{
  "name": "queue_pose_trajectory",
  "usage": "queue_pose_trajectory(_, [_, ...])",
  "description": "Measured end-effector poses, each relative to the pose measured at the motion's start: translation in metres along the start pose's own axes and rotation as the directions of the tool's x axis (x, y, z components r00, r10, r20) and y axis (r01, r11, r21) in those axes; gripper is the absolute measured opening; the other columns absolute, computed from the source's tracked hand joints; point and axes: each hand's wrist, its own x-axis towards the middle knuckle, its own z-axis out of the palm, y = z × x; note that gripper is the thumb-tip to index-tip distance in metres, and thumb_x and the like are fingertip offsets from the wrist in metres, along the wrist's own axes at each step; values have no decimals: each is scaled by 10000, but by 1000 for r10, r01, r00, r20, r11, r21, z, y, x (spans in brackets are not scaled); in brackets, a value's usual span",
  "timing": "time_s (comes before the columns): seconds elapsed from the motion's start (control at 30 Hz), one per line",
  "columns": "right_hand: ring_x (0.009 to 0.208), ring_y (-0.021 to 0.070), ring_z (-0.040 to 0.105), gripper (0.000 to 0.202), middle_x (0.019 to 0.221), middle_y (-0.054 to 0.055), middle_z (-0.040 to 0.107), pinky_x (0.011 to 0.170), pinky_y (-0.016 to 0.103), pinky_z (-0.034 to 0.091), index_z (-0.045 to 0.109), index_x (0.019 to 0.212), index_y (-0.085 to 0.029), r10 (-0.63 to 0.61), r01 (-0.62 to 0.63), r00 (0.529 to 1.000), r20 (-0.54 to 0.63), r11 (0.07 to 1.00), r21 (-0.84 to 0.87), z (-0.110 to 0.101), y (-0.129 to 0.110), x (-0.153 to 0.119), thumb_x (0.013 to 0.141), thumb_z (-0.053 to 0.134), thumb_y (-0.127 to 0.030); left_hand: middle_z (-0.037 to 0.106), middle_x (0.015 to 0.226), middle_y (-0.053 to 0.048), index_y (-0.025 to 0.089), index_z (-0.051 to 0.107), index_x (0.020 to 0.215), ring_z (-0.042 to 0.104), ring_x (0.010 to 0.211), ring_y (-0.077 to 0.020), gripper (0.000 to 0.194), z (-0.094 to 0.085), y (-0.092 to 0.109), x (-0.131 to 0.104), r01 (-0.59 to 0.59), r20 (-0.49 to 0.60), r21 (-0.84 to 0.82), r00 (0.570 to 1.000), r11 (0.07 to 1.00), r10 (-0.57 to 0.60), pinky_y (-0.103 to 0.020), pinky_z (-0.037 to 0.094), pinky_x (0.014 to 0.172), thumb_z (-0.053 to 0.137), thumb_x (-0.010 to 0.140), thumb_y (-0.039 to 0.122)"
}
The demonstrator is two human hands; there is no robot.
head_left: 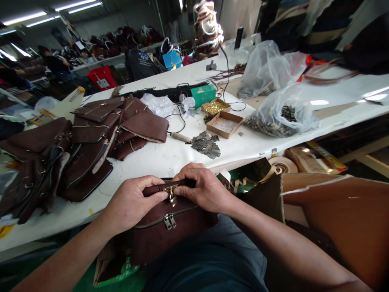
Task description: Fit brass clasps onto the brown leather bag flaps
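Observation:
A dark brown leather bag (182,233) rests against my lap at the table's front edge, its zipper with two metal pulls (169,221) facing me. My left hand (133,200) pinches the bag's upper flap, thumb beside a brass clasp (172,194). From the other side, my right hand (200,186) grips the same flap, its thumb pressing at the clasp's edge. My fingers behind the flap are partly hidden.
Several brown leather bag pieces (91,138) lie heaped on the left of the white table (136,168). Ahead are metal plates (206,145), a small cardboard tray (225,125) and plastic bags of hardware (279,117). A large cardboard box (340,211) stands at right.

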Motion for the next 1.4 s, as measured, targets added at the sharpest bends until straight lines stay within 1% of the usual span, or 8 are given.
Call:
queue_pose_trajectory(0.17, [835, 184, 710, 176, 957, 21, 776, 746, 297, 526, 813, 1051, -191, 160, -186, 979, 129, 956, 228, 8, 17, 7, 935, 814, -323, 827, 919, -33, 209, 805, 1024, 745, 786, -226, 398, -3, -9, 5, 127, 79, -171, 990, 977, -115, -273, 533, 661, 778, 836, 559])
queue_pose_trajectory(0.3, [1046, 248, 681, 257, 1062, 69, 772, 963, 392, 480, 792, 1077, -207, -19, -2, 978, -207, 995, -102, 16, 16, 4, 887, 877, -358, 835, 972, -58, 191, 808, 1052, 748, 839, -241, 439, -5, -15, 10, 148, 50, -216, 989, 965, -140, -291, 545, 715, 792, 810, 557])
queue_pose_trajectory(0.37, [1006, 245, 665, 228, 991, 72, 762, 958, 394, 445, 777, 979, -209, -109, 30, 957, -268, 959, -283, 20, 9, 3, 919, 844, -419, 839, 969, -57, 192, 812, 1054, 750, 841, -243, 434, -6, -16, 12, 139, 17, -195, 990, 971, -139, -296, 545, 721, 793, 804, 547])
queue_pose_trajectory(0.53, [677, 145, 599, 284, 764, 7, 714, 653, 294, 346, 691, 825, -212, 74, -98, 994, -82, 926, -364, 34, -2, 5, 1027, 678, -413, 844, 912, -50, 195, 820, 1039, 767, 825, -263, 430, -6, -14, 13, 118, -82, -97, 989, 988, -126, -334, 588, 774, 803, 769, 529])
queue_pose_trajectory(0.73, [667, 148, 578, 380, 750, 29, 698, 619, 316, 250, 671, 855, -199, 103, -107, 994, -38, 852, -512, 45, 0, 10, 1092, 526, -458, 857, 1033, -57, 195, 819, 1139, 797, 903, -269, 443, -5, -11, 5, 105, -86, -92, 990, 990, -113, -317, 630, 800, 759, 799, 474])
queue_pose_trajectory(0.9, [662, 139, 547, 391, 729, 22, 654, 613, 302, 266, 638, 842, -194, 38, -32, 999, 3, 893, -449, 50, 9, 9, 1124, 454, -392, 859, 986, -33, 217, 830, 1144, 797, 860, -255, 410, -4, -12, 2, 105, -114, -60, 987, 993, -111, -313, 640, 822, 748, 823, 459])
queue_pose_trajectory(1.07, [596, 126, 492, 404, 664, 2, 594, 586, 291, 279, 578, 784, -206, 11, -53, 991, -134, 947, -317, 60, 14, 4, 1120, 448, -389, 854, 929, -24, 226, 835, 1114, 788, 818, -248, 376, -3, -12, 0, 80, -151, -59, 985, 995, -89, -317, 642, 852, 763, 833, 465])
queue_pose_trajectory(1.4, [561, 101, 478, 362, 635, -33, 589, 579, 281, 297, 586, 732, -209, 84, -124, 972, -218, 977, -177, 61, 9, 3, 1064, 569, -352, 860, 1003, -65, 201, 829, 1136, 805, 879, -274, 443, -3, -13, 4, 108, -117, -164, 985, 981, -128, -337, 655, 831, 793, 802, 489])
